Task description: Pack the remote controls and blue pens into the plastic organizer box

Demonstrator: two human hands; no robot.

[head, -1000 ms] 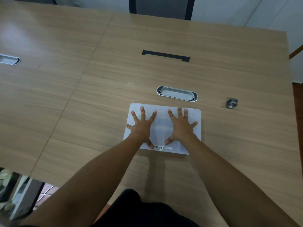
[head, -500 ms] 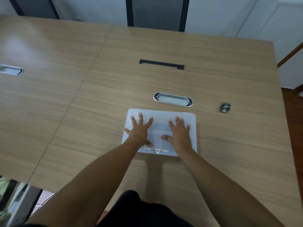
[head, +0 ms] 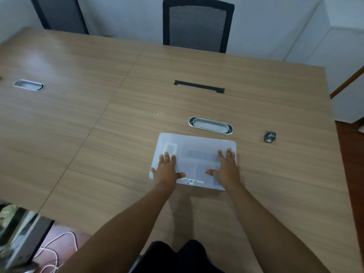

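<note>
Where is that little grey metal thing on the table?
The grey metal thing sits alone on the table, right of the plastic box and of the oval cable port.

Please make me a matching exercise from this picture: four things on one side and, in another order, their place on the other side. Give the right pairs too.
Things:
1. organizer box
2. cable grommet
3. small metal object
4. office chair

Places:
A. behind the table's far edge
B. under both hands, lid closed
C. on the table, right of the box
D. set in the tabletop just beyond the box

Pairs: 1-B, 2-D, 3-C, 4-A
</note>
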